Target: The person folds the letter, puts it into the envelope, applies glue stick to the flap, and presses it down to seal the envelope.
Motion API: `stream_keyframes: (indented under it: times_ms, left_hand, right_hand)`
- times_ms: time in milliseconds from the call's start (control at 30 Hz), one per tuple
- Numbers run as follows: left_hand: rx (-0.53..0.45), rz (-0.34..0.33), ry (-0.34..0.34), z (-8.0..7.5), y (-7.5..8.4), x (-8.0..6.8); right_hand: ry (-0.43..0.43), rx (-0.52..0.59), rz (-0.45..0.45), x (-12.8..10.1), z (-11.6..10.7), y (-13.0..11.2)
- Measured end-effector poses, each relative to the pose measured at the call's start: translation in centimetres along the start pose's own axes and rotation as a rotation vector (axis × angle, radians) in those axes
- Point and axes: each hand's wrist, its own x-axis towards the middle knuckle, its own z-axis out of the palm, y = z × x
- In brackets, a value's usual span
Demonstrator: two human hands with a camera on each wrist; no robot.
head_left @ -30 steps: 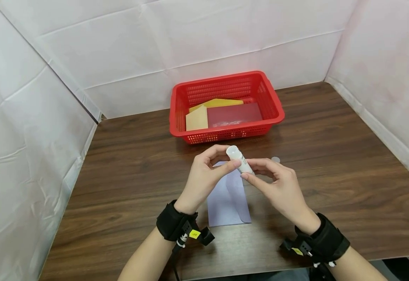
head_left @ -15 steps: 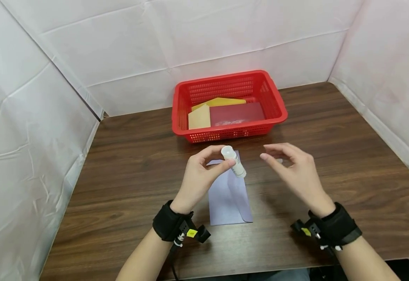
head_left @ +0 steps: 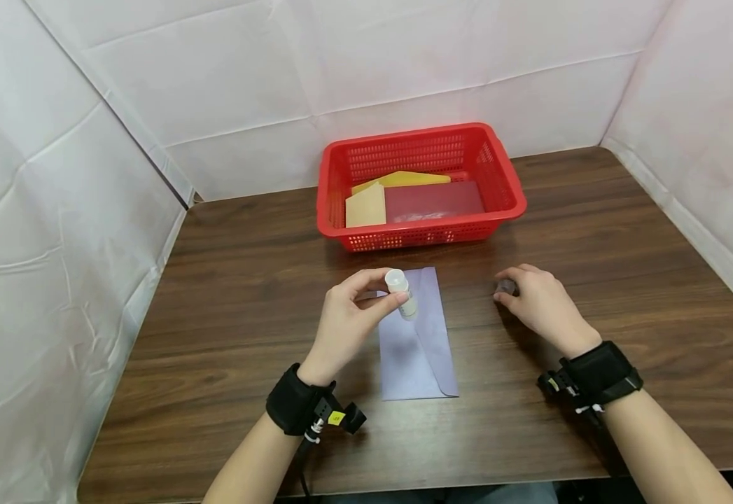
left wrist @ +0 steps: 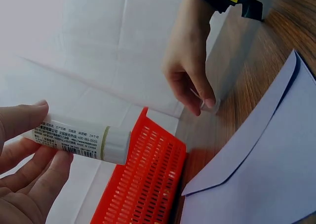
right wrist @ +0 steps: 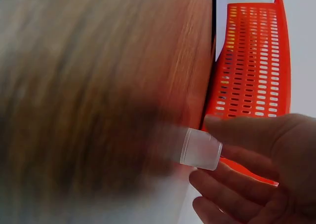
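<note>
White plastic glue stick (head_left: 401,292), uncapped, pinched between thumb and fingers of the left hand (head_left: 348,323), held above the far end of the lavender envelope (head_left: 419,343). From the head view I read its long axis as tilted, open end up and toward the far side, base angled down to the right toward the envelope. The left wrist view shows the printed barrel (left wrist: 81,139) lying across the fingertips, its collar end free.

Clear cap (right wrist: 200,149) sits well to the right of the stick, at the fingertips of the right hand (head_left: 538,305). In the right wrist view I see thumb and fingers curled round it, pinching it; whether it rests on the table (head_left: 624,231) or is just lifted I cannot tell, the wood is blurred. The head view shows the cap (head_left: 506,286) only as a small grey shape at the fingertips.

The relation that matters: cap is right of the stick, at about the same distance from me, with bare table between the two hands. Right hand has the cap, left has the stick; the stick's open end points up and far, not toward the cap.

Envelope lies flat, flap side up, long axis running near to far, between the two forearms. Red mesh basket (head_left: 505,185) stands beyond it, holding yellow, tan and red envelopes.
</note>
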Motion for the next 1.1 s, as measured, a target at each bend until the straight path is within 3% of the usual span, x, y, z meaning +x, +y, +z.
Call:
stream_keyframes:
  times_ms: [567, 1100]
  left_hand:
    - [0.026, -0.009, 0.016, -0.2, -0.3, -0.3]
    - [0.124, -0.061, -0.018, 0.5, -4.7, -1.1]
  right_hand:
    - [0.015, 0.009, -0.015, -0.2, 0.0, 0.1]
    - [0.064, 0.044, -0.064, 0.0, -0.1, -1.5]
